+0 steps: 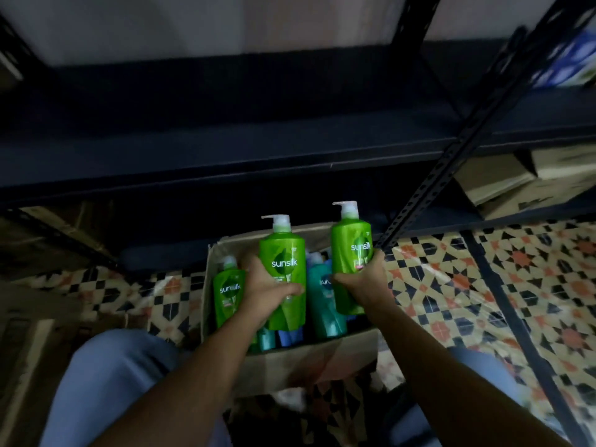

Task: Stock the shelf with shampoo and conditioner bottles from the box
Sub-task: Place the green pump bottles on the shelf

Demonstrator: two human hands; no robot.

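My left hand (266, 290) grips a green pump bottle (285, 253) around its middle, upright above the open cardboard box (309, 359). My right hand (364, 280) grips a second green pump bottle (350, 240), also upright and lifted over the box. Inside the box stand another green bottle (227, 290) at the left, a teal bottle (324, 301) between my hands, and blue bottles (290, 337) lower down. The dark shelf board (225, 146) stretches across in front of me, above the box.
A perforated black upright (458, 150) of the rack slants down to the floor just right of the box. Cardboard boxes (522, 182) sit on a lower shelf at the right. The floor has patterned tiles (483, 285). My knees (109, 375) flank the box.
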